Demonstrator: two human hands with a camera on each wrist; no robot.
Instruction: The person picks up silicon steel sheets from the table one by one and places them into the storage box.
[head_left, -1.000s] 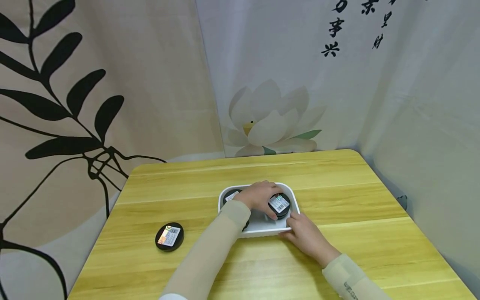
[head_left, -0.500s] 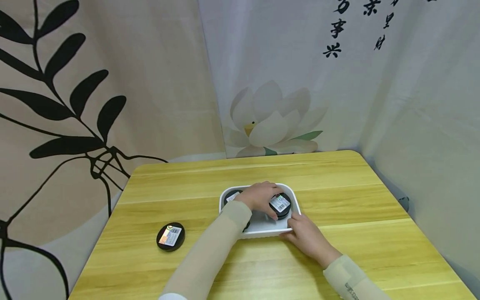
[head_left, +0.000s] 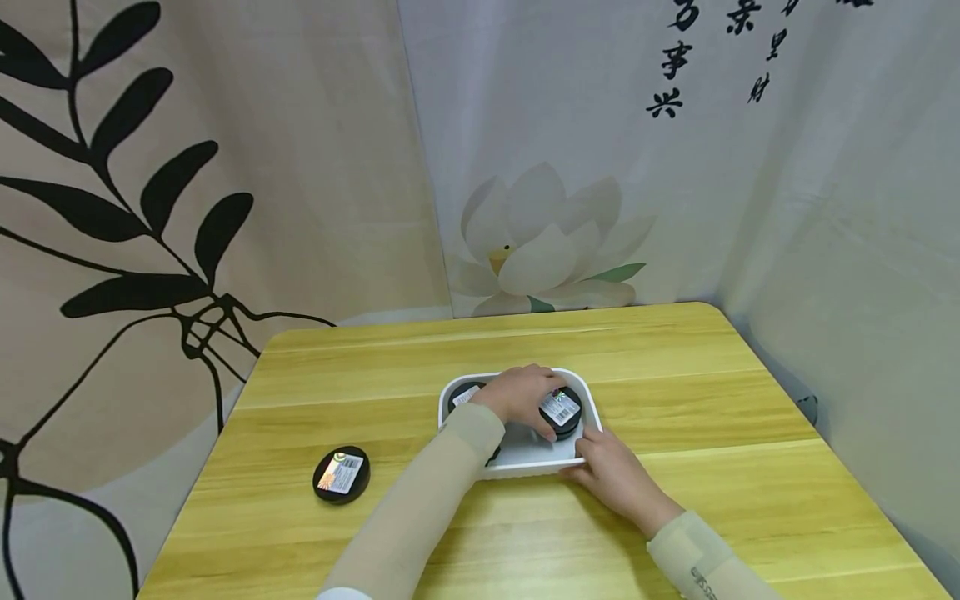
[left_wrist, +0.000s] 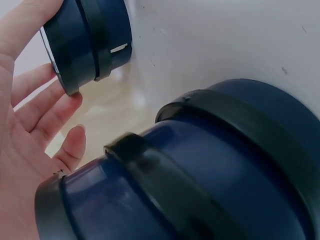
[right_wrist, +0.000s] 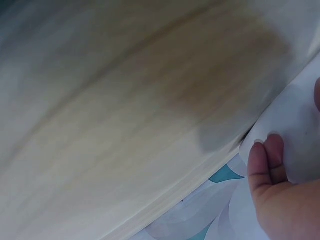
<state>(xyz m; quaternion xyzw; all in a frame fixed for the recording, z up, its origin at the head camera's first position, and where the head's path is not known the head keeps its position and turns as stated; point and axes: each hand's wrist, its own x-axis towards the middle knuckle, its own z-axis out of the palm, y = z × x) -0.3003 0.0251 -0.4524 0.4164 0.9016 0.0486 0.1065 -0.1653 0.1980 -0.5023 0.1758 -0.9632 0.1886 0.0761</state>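
Observation:
A white tray stands on the wooden table. Inside its right half, my left hand grips a round black container with a barcode label on top. The left wrist view shows that container as a dark, banded cylinder, thumb on one side and fingers on the other. Closer to that camera are more dark banded containers. Another labelled black container sits at the tray's far left, partly behind the hand. My right hand holds the tray's near right corner; in the right wrist view its fingers touch the white wall.
Left of the tray, a single black container with a label lies on the wooden table. Behind the table hangs a curtain printed with leaves, a flower and characters.
The head view has shifted very slightly. Both hands keep their places on the container and the tray.

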